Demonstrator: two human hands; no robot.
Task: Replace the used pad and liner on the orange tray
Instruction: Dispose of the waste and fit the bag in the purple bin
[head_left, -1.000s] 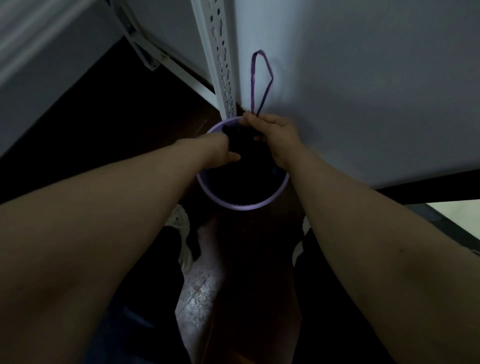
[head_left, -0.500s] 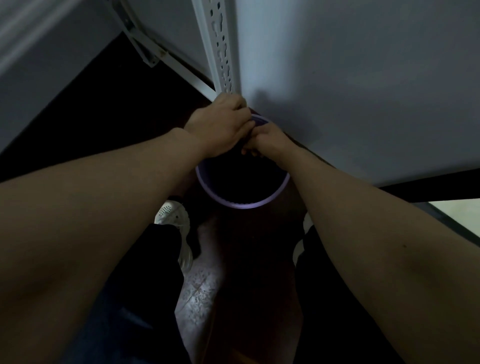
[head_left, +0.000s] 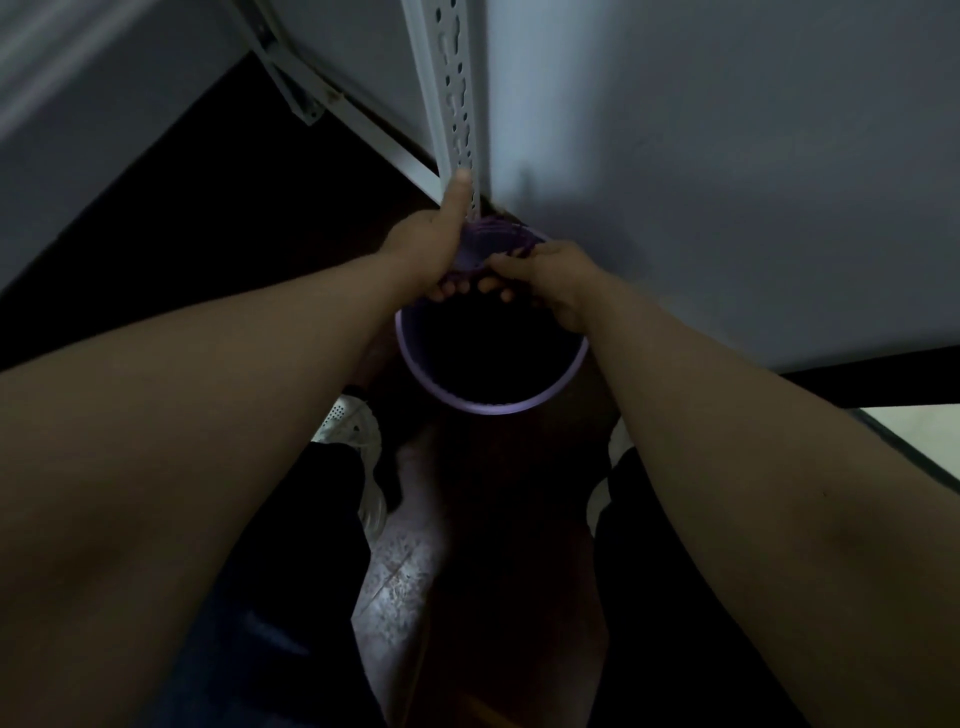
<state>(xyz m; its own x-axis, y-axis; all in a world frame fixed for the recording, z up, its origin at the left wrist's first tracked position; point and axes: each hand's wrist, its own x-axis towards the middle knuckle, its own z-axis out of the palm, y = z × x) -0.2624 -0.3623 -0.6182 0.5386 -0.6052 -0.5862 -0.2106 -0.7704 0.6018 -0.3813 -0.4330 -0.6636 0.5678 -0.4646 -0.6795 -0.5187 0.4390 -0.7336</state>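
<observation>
Dim corner, seen from above. Purple bin (head_left: 491, 364) on the dark floor (head_left: 410, 566), tucked against the grey wall (head_left: 727, 182) and just below the slotted white upright (head_left: 457, 88) of a shelf frame. Both hands over the bin's far rim, sharing one bunch of purple plastic (head_left: 493, 241), probably a bag or liner; too dark to tell which.

Orange tray, pad and fresh liner: nowhere in view. Likely a side step of the task, either feeding the bunched plastic down into the bin or fitting it to the rim.

To do it well:
- Keep the bunch gathered over the mouth, not past the rim toward the wall.
- Feed from one hand to the other in short lengths, no loops left trailing outside.
- Steady the bin; light plastic, easily tipped against the upright.
- Watch for a snag on the slotted upright, close behind the hands.

Left hand (head_left: 431, 249): curled round the bunch from the left, fingers (head_left: 447, 292) wrapped under it, thumb (head_left: 457, 195) stuck straight out toward the upright, free of the plastic. Right hand (head_left: 553, 278): pinching the bunch's right end, fingers narrow and closed on it, fingertips close to the left hand's below the plastic.
</observation>
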